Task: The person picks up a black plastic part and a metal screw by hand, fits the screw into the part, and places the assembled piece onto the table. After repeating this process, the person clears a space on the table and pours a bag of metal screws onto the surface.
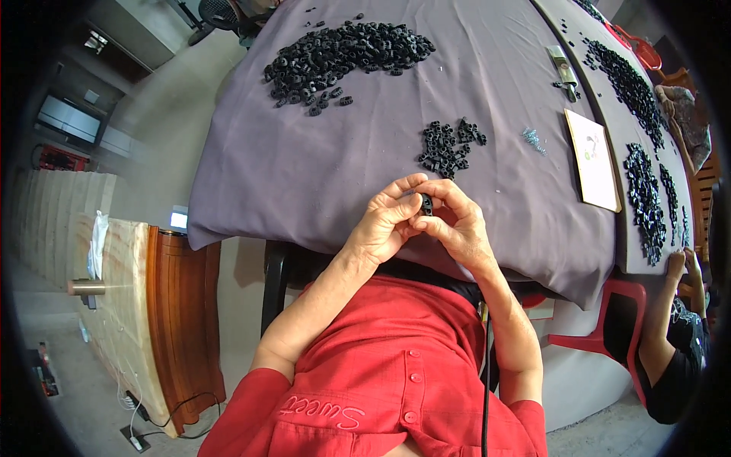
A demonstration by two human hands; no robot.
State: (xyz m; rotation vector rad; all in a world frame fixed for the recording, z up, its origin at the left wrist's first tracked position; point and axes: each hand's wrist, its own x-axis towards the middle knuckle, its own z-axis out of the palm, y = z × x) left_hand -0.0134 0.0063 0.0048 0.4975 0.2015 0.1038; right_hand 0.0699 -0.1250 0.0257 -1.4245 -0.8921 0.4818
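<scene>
Both of my hands meet over the near edge of a table covered with a grey-purple cloth (304, 167). My left hand (384, 225) and my right hand (457, 221) pinch one small black ring-shaped part (426, 203) between their fingertips. Just beyond my fingers lies a small heap of the same black parts (445, 146). A much larger heap of black rings (343, 57) is spread at the far side of the cloth. A tiny cluster of shiny metal bits (532, 139) rests to the right of the small heap.
A pale card (592, 158) and a metal tool (563, 70) lie at the right. Rows of black parts (640, 145) run along the right table edge, where another person's hand (676, 263) rests. A red plastic chair (617, 305) stands at the right, a wooden table (137, 320) at the left.
</scene>
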